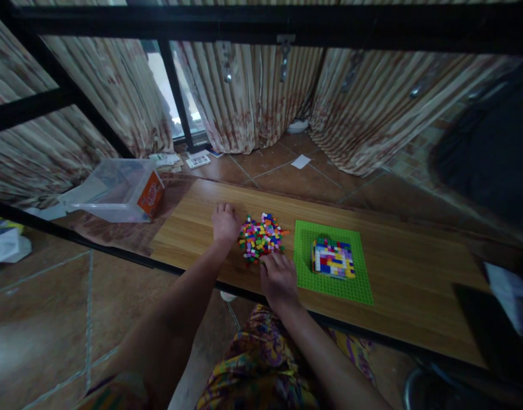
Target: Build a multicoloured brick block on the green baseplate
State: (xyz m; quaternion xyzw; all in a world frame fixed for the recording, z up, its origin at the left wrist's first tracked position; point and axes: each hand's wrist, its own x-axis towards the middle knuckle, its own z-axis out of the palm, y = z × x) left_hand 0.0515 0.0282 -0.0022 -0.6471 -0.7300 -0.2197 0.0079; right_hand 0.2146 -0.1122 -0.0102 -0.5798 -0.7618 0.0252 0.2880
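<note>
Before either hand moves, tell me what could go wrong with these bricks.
The right hand is at the loose bricks, close to the wooden table's near edge; a pull toward the person might drop some onto the floor. It is also beside the green baseplate, so a sideways swing could bump the brick structure on it.

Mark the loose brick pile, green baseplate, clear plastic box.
Loose brick pile (262, 238), head view: middle of pile.
Green baseplate (333, 289), head view: bare near strip.
Clear plastic box (120, 213), head view: near wall.

Dim, daylight thru window (160, 77), R edge v. blurry
</note>
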